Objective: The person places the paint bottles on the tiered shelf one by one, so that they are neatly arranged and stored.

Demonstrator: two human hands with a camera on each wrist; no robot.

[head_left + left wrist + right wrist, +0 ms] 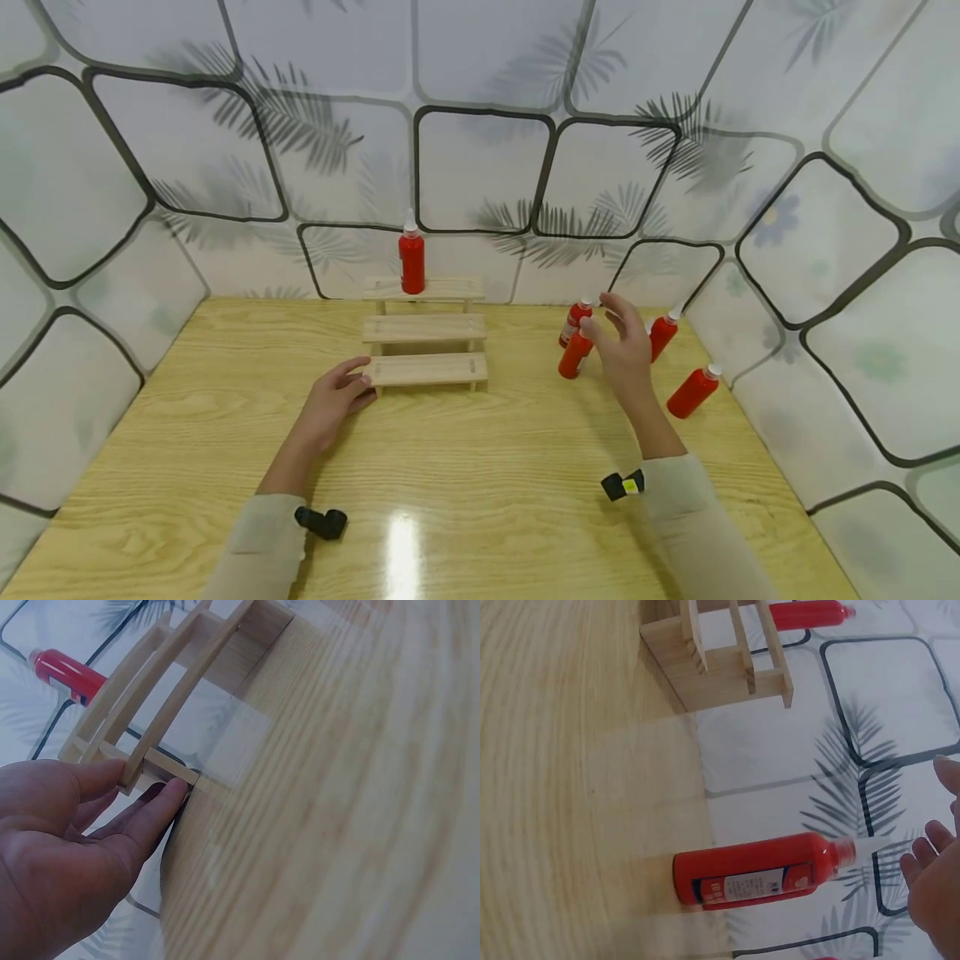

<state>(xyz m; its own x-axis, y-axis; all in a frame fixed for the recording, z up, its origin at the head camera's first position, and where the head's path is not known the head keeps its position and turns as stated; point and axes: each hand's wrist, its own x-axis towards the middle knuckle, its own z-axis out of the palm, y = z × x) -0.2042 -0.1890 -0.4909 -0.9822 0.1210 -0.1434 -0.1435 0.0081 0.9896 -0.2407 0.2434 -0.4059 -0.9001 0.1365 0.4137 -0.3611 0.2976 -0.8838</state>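
Note:
My left hand (330,406) grips the left end of the lowest step of a three-step wooden rack (427,370); in the left wrist view the thumb lies on the step's edge and the fingers (154,814) against the leg below. On the top step stands a red squeeze bottle (412,265) with a white nozzle. To the right, my right hand (628,354) hovers with fingers apart beside two red bottles, a nearer one (574,358) and one behind it (573,323). The right wrist view shows a labelled bottle (757,871), its nozzle short of the fingertips.
Two more red bottles stand right of my right hand, one partly behind it (663,335) and one closer to me (692,393). A patterned wall covering (480,175) rises behind the wooden table (480,467) and along both sides.

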